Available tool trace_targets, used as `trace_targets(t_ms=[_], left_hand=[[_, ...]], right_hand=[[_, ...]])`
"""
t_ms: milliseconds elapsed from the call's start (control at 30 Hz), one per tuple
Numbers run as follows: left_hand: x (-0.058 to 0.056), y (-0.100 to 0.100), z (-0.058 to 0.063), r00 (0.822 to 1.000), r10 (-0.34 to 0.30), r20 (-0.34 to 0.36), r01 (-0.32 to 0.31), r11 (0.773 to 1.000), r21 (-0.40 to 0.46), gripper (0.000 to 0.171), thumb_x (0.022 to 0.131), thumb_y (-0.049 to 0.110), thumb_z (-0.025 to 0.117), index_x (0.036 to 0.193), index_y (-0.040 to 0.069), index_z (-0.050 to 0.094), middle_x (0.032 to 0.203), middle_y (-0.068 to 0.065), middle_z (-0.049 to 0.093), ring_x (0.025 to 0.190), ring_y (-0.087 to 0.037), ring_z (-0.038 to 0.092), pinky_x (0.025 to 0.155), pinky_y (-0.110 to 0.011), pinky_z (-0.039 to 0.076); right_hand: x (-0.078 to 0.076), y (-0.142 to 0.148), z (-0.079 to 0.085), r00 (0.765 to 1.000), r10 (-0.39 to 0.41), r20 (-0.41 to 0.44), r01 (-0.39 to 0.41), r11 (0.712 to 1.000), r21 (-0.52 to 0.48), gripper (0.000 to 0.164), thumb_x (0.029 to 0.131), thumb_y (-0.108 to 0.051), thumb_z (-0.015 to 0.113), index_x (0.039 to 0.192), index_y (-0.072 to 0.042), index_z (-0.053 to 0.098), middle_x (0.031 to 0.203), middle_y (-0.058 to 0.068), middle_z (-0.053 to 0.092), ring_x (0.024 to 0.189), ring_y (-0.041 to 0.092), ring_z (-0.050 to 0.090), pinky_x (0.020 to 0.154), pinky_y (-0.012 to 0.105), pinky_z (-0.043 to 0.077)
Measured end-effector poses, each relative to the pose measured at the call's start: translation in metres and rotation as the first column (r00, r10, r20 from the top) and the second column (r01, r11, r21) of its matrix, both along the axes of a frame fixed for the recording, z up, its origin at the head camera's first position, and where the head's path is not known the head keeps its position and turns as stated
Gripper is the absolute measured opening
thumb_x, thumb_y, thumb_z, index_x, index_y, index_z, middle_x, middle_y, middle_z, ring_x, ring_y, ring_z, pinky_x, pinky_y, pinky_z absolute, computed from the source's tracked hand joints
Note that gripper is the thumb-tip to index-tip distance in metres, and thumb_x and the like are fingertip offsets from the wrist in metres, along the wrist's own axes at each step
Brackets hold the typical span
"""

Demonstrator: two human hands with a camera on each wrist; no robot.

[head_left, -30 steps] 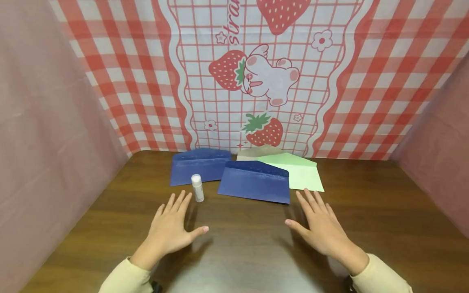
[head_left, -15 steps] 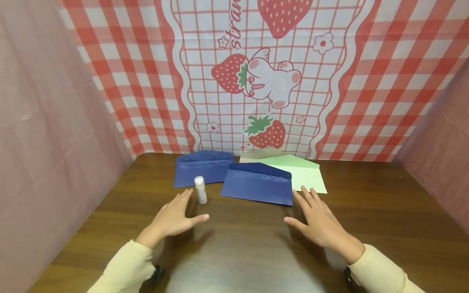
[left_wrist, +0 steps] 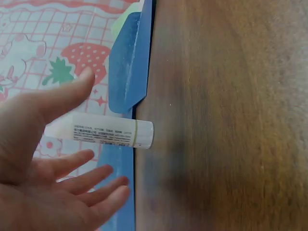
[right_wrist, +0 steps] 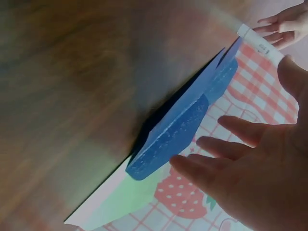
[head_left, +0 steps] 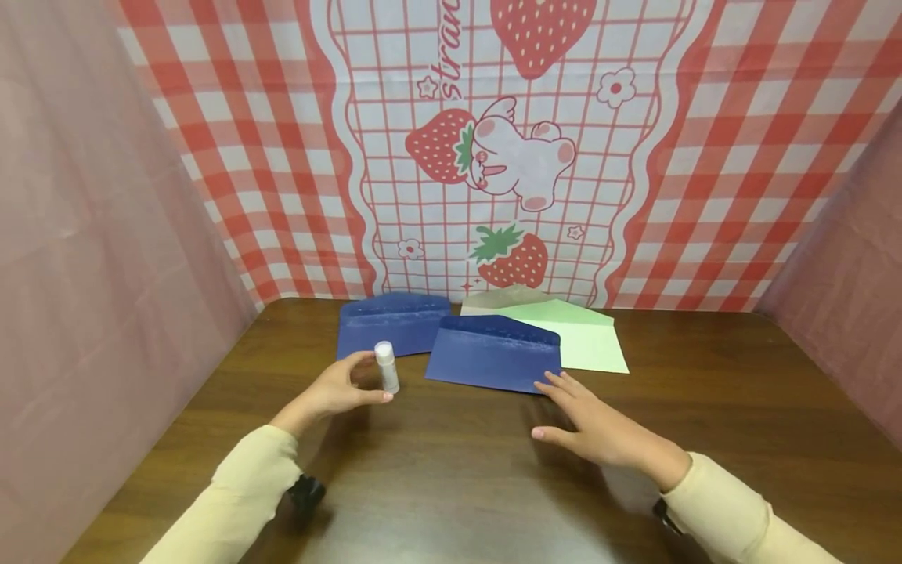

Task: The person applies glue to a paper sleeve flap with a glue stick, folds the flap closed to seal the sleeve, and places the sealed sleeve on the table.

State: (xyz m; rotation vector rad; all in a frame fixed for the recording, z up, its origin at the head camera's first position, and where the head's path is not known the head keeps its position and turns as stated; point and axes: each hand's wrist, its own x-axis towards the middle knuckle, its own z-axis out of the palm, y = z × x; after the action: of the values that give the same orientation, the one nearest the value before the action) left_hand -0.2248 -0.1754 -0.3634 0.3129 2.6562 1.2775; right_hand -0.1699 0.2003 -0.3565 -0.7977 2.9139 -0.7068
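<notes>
A white glue stick (head_left: 387, 370) stands upright on the table, its small printed lettering visible in the left wrist view. My left hand (head_left: 335, 389) reaches around it with thumb and fingers spread on either side, and a gap shows in the left wrist view. The front dark blue envelope (head_left: 486, 359) lies with its flap unfolded. My right hand (head_left: 599, 427) hovers at that envelope's lower right corner, fingers extended and holding nothing; the fingertips overlap the corner in the head view. Another blue envelope (head_left: 395, 327) lies behind the glue stick.
Behind the front envelope, a pale green envelope (head_left: 595, 346) and a greyish one (head_left: 493, 299) lie partly covered. A red-checked strawberry cloth (head_left: 521, 157) hangs at the back edge of the brown wooden table (head_left: 451, 478). Pink curtains close both sides.
My left hand has moved forward and turned sideways to the glue stick. My right hand has shifted left, toward the front blue envelope's corner. The envelopes and glue stick stay put.
</notes>
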Motion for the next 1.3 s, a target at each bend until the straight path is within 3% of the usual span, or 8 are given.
trace_targets(t_ms=[100, 233, 367, 633, 867, 1067, 1300], left_hand=[[-0.010, -0.001, -0.003, 1.000, 0.005, -0.002, -0.005, 0.993, 0.115, 0.069, 0.079, 0.010, 0.077, 0.135, -0.010, 0.041, 0.139, -0.032, 0.047, 0.129, -0.046, 0.047, 0.106, -0.050, 0.042], [-0.020, -0.001, -0.008, 0.999, 0.008, 0.035, -0.015, 0.982, 0.187, 0.058, 0.081, 0.003, 0.072, 0.130, -0.012, 0.043, 0.133, -0.033, 0.051, 0.127, -0.045, 0.050, 0.104, -0.048, 0.045], [-0.026, -0.001, -0.013, 0.999, 0.014, 0.047, -0.024, 0.979, 0.203, 0.052, 0.081, -0.001, 0.070, 0.125, -0.015, 0.044, 0.128, -0.035, 0.054, 0.122, -0.044, 0.053, 0.100, -0.044, 0.048], [-0.032, 0.004, -0.023, 0.996, 0.075, -0.036, -0.066, 0.976, 0.208, 0.041, 0.078, -0.003, 0.072, 0.111, -0.017, 0.053, 0.111, -0.034, 0.063, 0.103, -0.036, 0.065, 0.089, -0.037, 0.054], [-0.030, 0.012, -0.023, 0.988, 0.129, -0.084, -0.112, 0.977, 0.180, 0.035, 0.078, 0.001, 0.074, 0.106, -0.013, 0.060, 0.104, -0.029, 0.067, 0.095, -0.029, 0.068, 0.080, -0.031, 0.055], [-0.019, 0.024, -0.015, 0.985, 0.085, -0.152, -0.067, 0.990, 0.121, 0.034, 0.076, 0.004, 0.077, 0.104, -0.010, 0.064, 0.098, -0.024, 0.070, 0.090, -0.028, 0.069, 0.079, -0.034, 0.056], [-0.008, 0.041, 0.003, 0.972, 0.014, -0.235, 0.002, 0.998, 0.067, 0.031, 0.076, 0.008, 0.079, 0.102, -0.005, 0.067, 0.094, -0.019, 0.072, 0.084, -0.023, 0.070, 0.075, -0.030, 0.056]], right_hand=[[-0.006, -0.004, 0.004, 0.999, 0.050, 0.007, -0.050, 0.999, 0.012, 0.068, 0.090, -0.046, 0.061, 0.138, 0.000, 0.047, 0.147, 0.028, 0.039, 0.138, 0.049, 0.032, 0.108, 0.062, 0.031], [-0.016, -0.010, 0.008, 0.994, 0.101, 0.030, -0.102, 0.995, 0.017, 0.065, 0.092, -0.044, 0.060, 0.137, 0.001, 0.048, 0.145, 0.026, 0.043, 0.137, 0.046, 0.037, 0.109, 0.058, 0.033], [-0.024, -0.017, 0.012, 0.991, 0.130, 0.039, -0.131, 0.991, 0.009, 0.062, 0.093, -0.043, 0.058, 0.137, -0.001, 0.049, 0.144, 0.021, 0.047, 0.136, 0.040, 0.041, 0.109, 0.055, 0.034], [-0.034, -0.033, 0.019, 0.988, 0.147, 0.038, -0.146, 0.989, -0.015, 0.055, 0.095, -0.041, 0.057, 0.137, -0.006, 0.050, 0.142, 0.014, 0.051, 0.135, 0.034, 0.044, 0.110, 0.052, 0.036], [-0.038, -0.039, 0.023, 0.988, 0.156, -0.015, -0.157, 0.987, -0.019, 0.052, 0.094, -0.038, 0.058, 0.134, -0.004, 0.052, 0.138, 0.013, 0.055, 0.132, 0.031, 0.048, 0.109, 0.050, 0.038], [-0.036, -0.042, 0.025, 0.987, 0.158, -0.040, -0.159, 0.987, -0.012, 0.052, 0.094, -0.037, 0.059, 0.132, -0.002, 0.053, 0.135, 0.014, 0.058, 0.130, 0.033, 0.050, 0.107, 0.051, 0.039], [-0.037, -0.043, 0.030, 0.981, 0.167, -0.101, -0.166, 0.986, 0.013, 0.052, 0.094, -0.033, 0.060, 0.133, 0.001, 0.052, 0.135, 0.017, 0.058, 0.129, 0.035, 0.051, 0.107, 0.051, 0.040]])
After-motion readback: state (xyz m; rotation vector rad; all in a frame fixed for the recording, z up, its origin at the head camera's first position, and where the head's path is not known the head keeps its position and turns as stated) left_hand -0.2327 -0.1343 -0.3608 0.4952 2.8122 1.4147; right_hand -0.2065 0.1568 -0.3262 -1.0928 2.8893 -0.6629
